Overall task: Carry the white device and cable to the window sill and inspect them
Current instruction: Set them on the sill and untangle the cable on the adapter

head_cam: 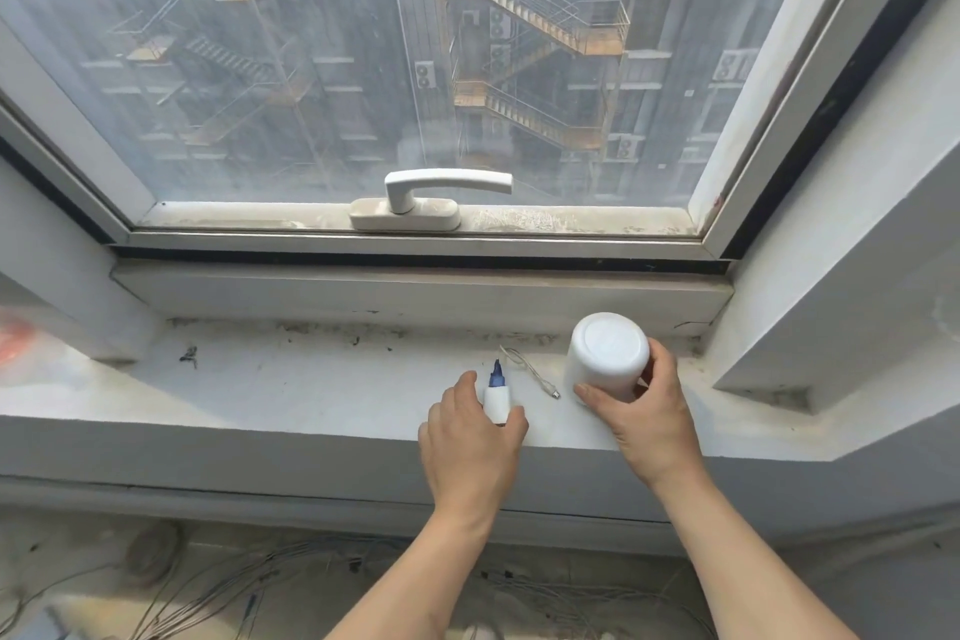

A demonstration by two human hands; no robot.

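Note:
A white cylindrical device stands on the dusty window sill, its flat round end facing me. My right hand grips it from the near side, thumb and fingers around its lower body. A thin white cable lies on the sill just left of the device, its small plug end pointing toward me. My left hand is closed around a small white piece with a blue pointed tip, which rests on the sill left of the cable.
A white window handle sits on the closed sash above the sill. Grey wall reveals box in the sill on both sides. Loose wires lie on the floor below. Something orange shows at the far left.

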